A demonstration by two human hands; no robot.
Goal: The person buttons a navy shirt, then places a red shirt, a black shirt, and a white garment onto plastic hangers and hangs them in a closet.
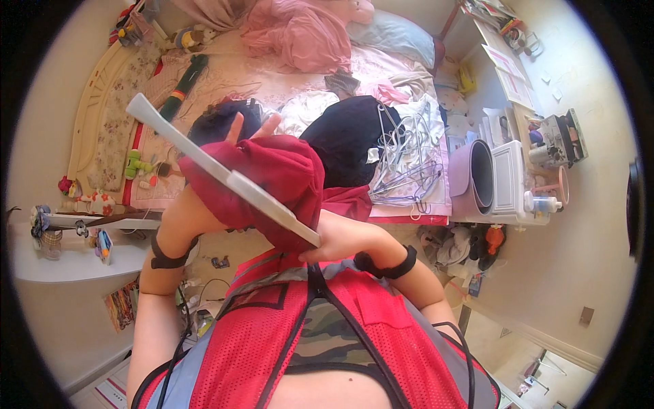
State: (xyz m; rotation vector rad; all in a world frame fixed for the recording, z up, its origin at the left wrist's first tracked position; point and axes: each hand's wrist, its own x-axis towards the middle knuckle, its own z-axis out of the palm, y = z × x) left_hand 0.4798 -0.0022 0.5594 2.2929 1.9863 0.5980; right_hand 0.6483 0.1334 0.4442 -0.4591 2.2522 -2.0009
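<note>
A dark red cloth garment hangs bunched in front of my chest, draped over my left hand. Two of that hand's fingers stick out past the cloth, stretched and spread apart; the palm and other fingers are hidden under it. In my right hand is the near end of a long white plastic bar, which looks like a clothes hanger seen edge-on. It slants up to the left across the garment. A lower fold of the red cloth reaches toward the bed, right of my left hand.
Ahead is a bed with a pink blanket, black clothing, a dark bundle and a pile of wire hangers. A grey-mauve bin and white box stand right. A white shelf is left.
</note>
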